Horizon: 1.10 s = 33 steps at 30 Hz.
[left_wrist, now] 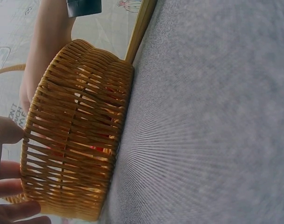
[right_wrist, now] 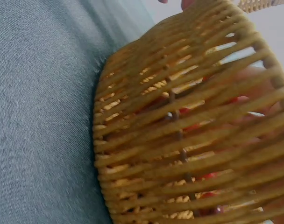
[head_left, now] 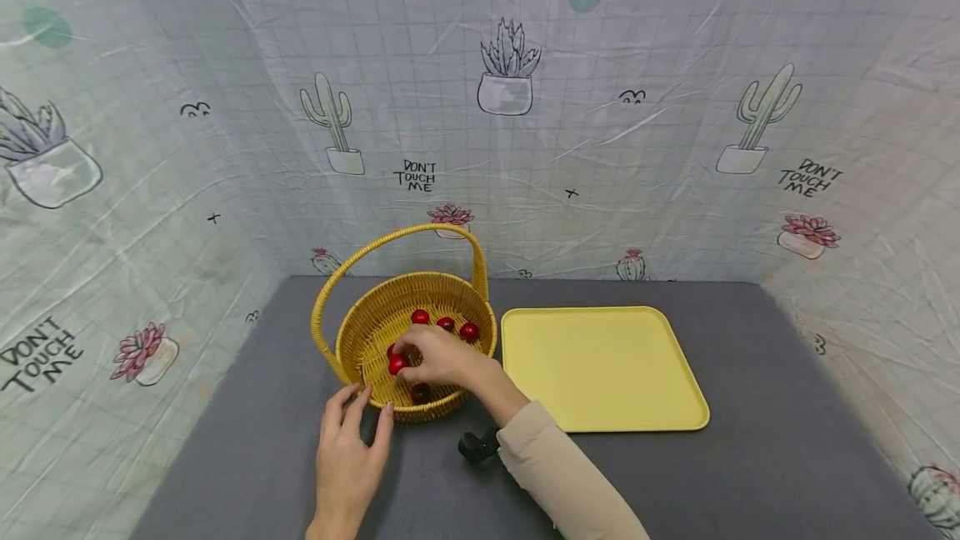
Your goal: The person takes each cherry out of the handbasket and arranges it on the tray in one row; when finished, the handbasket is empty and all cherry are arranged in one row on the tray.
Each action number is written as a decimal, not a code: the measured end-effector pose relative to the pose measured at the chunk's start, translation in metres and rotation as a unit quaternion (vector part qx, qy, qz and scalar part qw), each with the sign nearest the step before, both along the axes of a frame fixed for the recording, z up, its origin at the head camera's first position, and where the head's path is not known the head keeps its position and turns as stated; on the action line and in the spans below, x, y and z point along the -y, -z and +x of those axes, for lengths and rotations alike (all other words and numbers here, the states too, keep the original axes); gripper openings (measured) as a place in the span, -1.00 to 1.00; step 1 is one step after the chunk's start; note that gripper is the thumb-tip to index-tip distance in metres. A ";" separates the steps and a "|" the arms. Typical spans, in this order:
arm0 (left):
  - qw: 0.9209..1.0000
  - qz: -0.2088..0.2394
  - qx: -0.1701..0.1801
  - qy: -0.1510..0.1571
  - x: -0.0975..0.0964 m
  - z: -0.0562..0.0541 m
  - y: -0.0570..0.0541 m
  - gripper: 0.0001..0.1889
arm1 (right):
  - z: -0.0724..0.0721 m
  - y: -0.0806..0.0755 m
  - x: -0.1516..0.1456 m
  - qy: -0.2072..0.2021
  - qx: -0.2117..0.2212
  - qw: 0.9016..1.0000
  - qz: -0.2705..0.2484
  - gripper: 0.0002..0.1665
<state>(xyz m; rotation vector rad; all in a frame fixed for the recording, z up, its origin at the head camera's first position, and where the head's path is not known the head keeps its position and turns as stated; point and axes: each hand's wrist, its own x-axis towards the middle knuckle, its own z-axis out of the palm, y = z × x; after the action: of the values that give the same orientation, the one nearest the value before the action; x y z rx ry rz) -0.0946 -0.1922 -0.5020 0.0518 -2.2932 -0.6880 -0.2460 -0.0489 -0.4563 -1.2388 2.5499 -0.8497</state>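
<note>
A round yellow wicker basket with a tall arched handle stands on the grey table, several shiny red cherries lying inside. My right hand reaches over the near right rim into the basket. Its thumb and forefinger pinch a red cherry low over the basket floor. At the near left of the basket, my left hand has its fingers spread, thumb and fingertips right at the rim. In the right wrist view, the woven wall hides most of the right hand and the cherries.
An unoccupied yellow rectangular tray lies flat just right of the basket. A black wrist camera sticks out below my right wrist. Behind the table hangs a pale cloth printed with cacti.
</note>
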 end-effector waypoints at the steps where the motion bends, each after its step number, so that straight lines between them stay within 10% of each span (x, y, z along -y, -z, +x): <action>1: 1.000 0.001 0.002 0.000 0.000 0.000 0.000 -0.58 | 0.000 -0.001 -0.002 0.003 -0.001 1.000 -0.001 -0.60; 33: 1.000 0.020 0.012 0.004 -0.002 0.003 -0.004 -0.57 | -0.004 -0.031 -0.078 0.099 -0.006 0.991 -0.095 -0.65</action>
<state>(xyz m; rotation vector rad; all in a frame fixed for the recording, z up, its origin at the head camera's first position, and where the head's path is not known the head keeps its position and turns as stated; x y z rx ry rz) -0.0915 -0.1903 -0.4982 0.0696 -2.3045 -0.7412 -0.2504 0.0295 -0.4256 -1.0520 2.6863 -1.1546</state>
